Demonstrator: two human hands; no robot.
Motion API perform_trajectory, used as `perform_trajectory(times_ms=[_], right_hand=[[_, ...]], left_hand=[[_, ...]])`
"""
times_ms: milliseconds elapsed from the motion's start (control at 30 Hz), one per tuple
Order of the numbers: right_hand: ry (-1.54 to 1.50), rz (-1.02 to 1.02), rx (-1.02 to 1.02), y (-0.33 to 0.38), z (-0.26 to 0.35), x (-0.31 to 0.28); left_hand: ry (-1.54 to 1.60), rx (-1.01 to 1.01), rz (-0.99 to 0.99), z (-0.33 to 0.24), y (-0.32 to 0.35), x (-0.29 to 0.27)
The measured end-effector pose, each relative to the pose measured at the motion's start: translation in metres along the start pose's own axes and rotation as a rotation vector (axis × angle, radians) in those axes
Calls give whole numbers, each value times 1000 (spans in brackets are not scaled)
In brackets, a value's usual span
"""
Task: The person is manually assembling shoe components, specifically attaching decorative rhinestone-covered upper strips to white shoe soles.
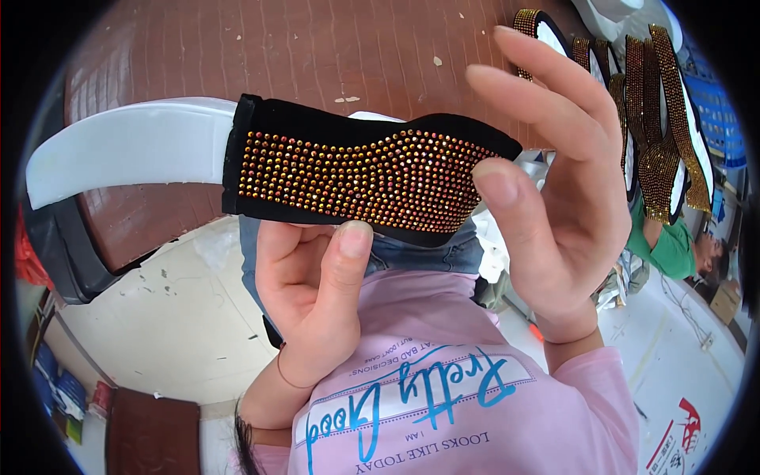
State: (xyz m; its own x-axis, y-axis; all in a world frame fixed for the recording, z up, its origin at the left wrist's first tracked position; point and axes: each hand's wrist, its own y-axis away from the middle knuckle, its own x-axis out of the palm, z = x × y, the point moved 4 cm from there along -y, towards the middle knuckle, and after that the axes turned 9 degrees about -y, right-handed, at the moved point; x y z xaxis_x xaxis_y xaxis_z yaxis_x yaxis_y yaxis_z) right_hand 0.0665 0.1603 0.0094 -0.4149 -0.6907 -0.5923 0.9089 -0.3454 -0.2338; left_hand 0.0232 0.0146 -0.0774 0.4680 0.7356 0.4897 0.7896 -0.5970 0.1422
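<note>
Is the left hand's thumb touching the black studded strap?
Touching. The head view shows the left hand with its thumb tip pressed on the lower edge of the black studded strap.

A black strap (364, 170) is glittering with rows of orange-gold studs, wrapped over a white piece (127, 150). The surface (317, 55) is showing reddish-brown. More gold-studded black straps (661, 127) are lying at right.
</note>
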Motion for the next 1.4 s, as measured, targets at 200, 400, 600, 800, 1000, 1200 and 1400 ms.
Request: perform_trajectory(times_ms=[200,400,600,800,1000,1200,1400], right_hand=[[-329,-11,333,-14,-10,0],[-697,-25,556,-21,-13,-1],[-476,13,356,-18,-18,7],[-133,162,-50,-18,-15,8],[-682,-21,312,-9,-22,13],[-663,31,340,-10,-20,13],[-644,54,280,-8,-23,17]], left_hand=[[-25,27,96,-1,0,2],[-29,23,122,-3,-1,12],[-17,21,105,6,-1,4],[25,-41,31,7,-1,4],[42,-24,45,9,1,2],[35,-7,97,6,1,4],[83,-28,39,8,0,5]])
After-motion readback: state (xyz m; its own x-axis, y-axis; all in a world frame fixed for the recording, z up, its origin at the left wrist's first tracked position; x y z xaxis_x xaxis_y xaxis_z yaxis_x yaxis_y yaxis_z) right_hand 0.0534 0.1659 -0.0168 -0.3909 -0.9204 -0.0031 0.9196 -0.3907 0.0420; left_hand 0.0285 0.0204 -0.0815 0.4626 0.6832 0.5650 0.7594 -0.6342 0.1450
